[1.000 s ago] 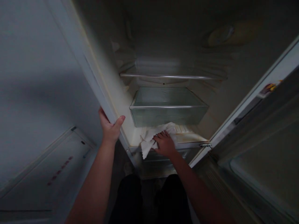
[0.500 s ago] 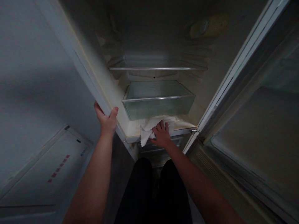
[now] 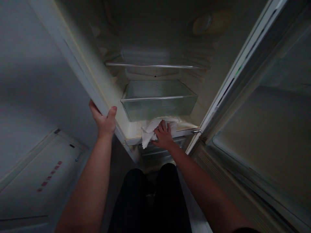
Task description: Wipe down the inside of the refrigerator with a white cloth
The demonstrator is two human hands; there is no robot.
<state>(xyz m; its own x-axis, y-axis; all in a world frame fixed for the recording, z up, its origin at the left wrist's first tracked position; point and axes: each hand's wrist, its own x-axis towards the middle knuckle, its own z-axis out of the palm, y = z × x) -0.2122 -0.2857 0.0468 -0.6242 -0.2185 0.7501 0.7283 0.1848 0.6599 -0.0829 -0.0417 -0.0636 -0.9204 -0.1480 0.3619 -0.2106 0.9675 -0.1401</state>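
My right hand (image 3: 164, 136) presses a crumpled white cloth (image 3: 147, 134) onto the front ledge of an open fridge's floor, fingers over the cloth. One end of the cloth hangs over the front lip (image 3: 132, 141). My left hand (image 3: 104, 123) grips the fridge's left side edge (image 3: 91, 85), the thumb inside and the fingers wrapped round the outside, partly hidden. Just behind the cloth sits a clear greenish drawer (image 3: 157, 109). Yellowish stains show on the ledge near my right hand.
A glass shelf (image 3: 155, 65) with a shiny front edge spans the fridge above the drawer. The open door (image 3: 267, 129) stands at the right, with a metal hinge (image 3: 196, 131) low down. My knees are below the ledge. A white panel with red marks (image 3: 41, 181) is at the lower left.
The whole view has shifted a little, so the fridge and both hands appear slightly further left and higher. My right hand stays on the cloth and my left on the edge.
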